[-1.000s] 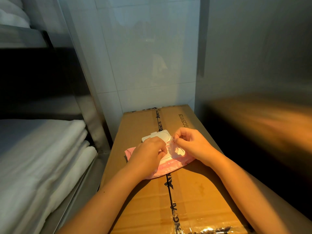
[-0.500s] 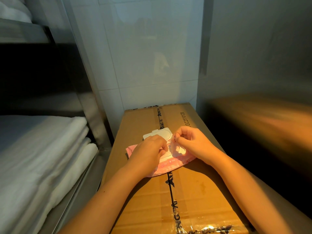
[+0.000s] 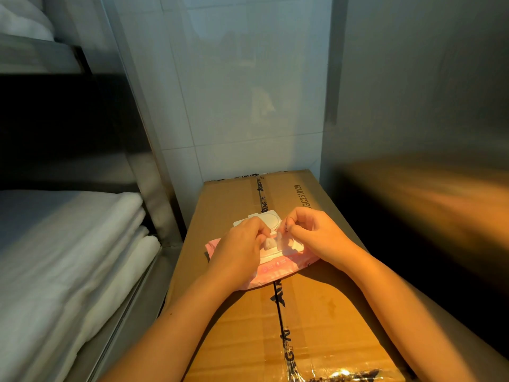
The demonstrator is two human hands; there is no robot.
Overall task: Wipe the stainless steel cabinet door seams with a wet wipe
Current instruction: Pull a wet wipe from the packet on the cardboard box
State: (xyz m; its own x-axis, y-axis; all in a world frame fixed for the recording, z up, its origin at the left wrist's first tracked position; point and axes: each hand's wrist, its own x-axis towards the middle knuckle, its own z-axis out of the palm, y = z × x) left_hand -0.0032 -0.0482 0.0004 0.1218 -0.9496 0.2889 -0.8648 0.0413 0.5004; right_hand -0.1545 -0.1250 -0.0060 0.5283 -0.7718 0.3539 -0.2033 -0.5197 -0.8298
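centre of frame, on cardboard box (image 3: 234,199): pink wipe pack (image 3: 278,267), white lid (image 3: 268,219) flipped open toward the wall. left hand (image 3: 239,249) lies over the pack, right hand (image 3: 316,235) beside it, close together, both pinching the wet wipe (image 3: 281,241) at the opening. left of frame: folded white towels (image 3: 68,244). right of frame: steel cabinet (image 3: 413,92).
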